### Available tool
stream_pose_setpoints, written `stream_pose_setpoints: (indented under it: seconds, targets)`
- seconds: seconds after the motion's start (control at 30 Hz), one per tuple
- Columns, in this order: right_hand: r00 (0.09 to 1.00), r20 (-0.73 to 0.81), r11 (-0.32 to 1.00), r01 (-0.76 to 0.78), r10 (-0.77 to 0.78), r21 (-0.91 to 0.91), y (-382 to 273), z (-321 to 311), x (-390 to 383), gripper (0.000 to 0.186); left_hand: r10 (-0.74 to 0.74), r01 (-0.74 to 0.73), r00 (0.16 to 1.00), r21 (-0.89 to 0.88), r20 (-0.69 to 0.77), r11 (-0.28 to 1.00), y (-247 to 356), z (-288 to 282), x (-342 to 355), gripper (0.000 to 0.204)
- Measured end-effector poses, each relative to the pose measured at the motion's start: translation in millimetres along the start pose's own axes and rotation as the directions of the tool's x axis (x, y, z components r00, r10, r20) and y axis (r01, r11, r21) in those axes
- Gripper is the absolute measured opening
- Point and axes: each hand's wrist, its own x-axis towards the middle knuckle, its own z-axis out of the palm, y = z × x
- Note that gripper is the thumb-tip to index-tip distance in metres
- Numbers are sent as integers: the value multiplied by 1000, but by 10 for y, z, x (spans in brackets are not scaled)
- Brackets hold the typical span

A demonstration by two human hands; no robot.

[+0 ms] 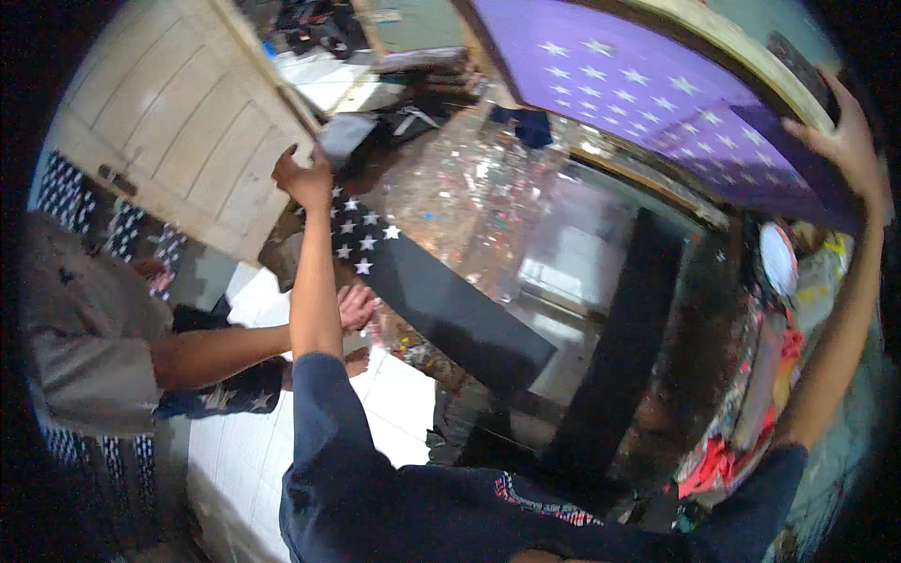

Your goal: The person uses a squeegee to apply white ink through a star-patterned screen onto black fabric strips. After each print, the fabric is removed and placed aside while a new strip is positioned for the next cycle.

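My left hand (305, 178) is raised at the upper left, fingers bent and apart, with nothing visible in them. Below and right of its wrist lies a black fabric strip (450, 300) with white stars at its far end; my forearm partly covers that end. At the upper right my right hand (845, 145) grips the edge of a tilted screen-printing frame (751, 47), with the thumb on the near side and the fingers partly hidden behind it. Purple mesh (638, 84) with pale stars fills the frame. Under the frame, the worktable (441, 178) is heavily stained and speckled.
At left a co-worker's hand (355, 308) reaches beside the strip. White sheets (310, 441) lie below that arm. A wooden door (178, 113) stands at the upper left. A white round container (778, 258) and red rags (709, 467) crowd the right side.
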Motion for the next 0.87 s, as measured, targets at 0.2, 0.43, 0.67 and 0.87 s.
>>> stream_pose_setpoints:
  seconds: [0.2,0.43,0.67,0.87]
  targets:
    - [951,308,916,-97,-31,389,-54,-19,27,107,925,-33,173,-936,339,349,2338,-931,-2164,72]
    - [998,60,999,-30,28,29,-232,-150,16,112,942,-210,-218,-955,256,210,2739,-1284,-2789,132]
    - [1000,26,994,-12,9,106,-168,-124,8,109,925,-233,-250,-945,286,229,2747,-1299,-2785,137]
    - [1000,-16,995,19,-17,94,-119,-27,88,110,919,-257,-255,-937,301,236,2743,-1319,-2788,138]
